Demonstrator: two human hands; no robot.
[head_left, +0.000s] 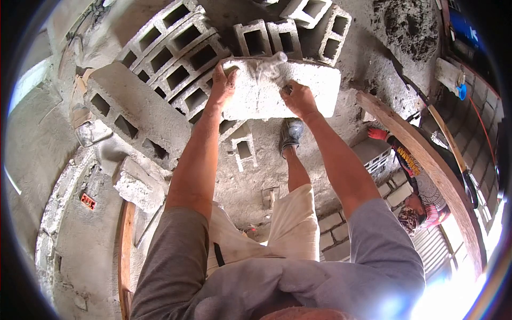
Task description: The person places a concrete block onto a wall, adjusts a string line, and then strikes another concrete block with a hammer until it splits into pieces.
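A pale concrete block (250,101) lies lengthwise in front of me, its face brightly lit. My left hand (224,85) grips the block's left end, fingers over the edge and thumb on the face. In my right hand (300,100), closed in front of the block, is what looks like a hammer (271,66), blurred by motion. Its pale head is over the upper middle of the block. The handle is mostly hidden by my fingers. Behind and left of the block stand stacked hollow blocks (178,50).
More hollow blocks (253,40) stand beyond the held one. A large block (136,101) lies at left. On the right, a wooden beam (426,144) slants across, with a co-worker in a red glove (377,133) beneath it. My shoe (291,133) is below the block.
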